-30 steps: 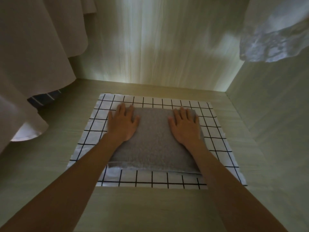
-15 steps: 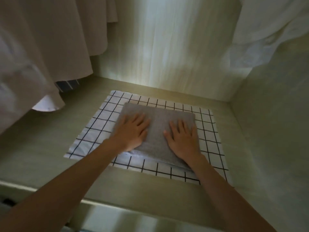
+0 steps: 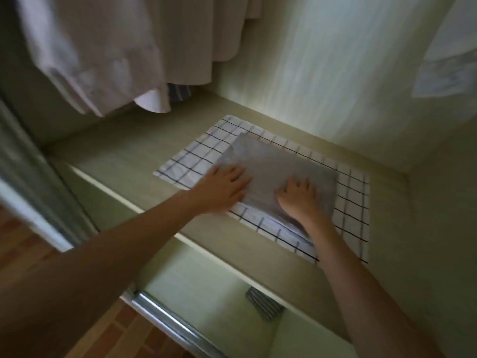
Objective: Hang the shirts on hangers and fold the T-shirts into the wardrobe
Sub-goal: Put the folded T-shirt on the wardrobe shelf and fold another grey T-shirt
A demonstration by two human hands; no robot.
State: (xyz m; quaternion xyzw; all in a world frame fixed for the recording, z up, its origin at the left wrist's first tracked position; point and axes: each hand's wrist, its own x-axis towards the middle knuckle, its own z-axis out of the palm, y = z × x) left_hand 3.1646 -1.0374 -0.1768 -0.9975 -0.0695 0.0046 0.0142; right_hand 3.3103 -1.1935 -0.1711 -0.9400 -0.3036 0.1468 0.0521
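Item: folded grey T-shirt, lying flat on a folded white black-checked garment, the pair on the wardrobe shelf and skewed to the shelf's front edge.

Risk, as judged: the grey T-shirt sat off-square on the checked garment, its near corner close to the lower piece's front edge. Any drag as the hands drew back could have pulled the top fold open or slid the stack toward the shelf's front lip. A layer peeking out beneath that near corner looked liable to rumple.

Left hand: on the grey T-shirt's left edge, partly over the checked garment; fingers straight and slightly spread, pressing flat, gripping nothing.

Right hand: on the grey T-shirt's near right part; fingers gently bent, tips and palm resting on the cloth, nothing pinched so far as blur allowed.

Surroundings: pale hanging shirts above and left of the grey T-shirt.
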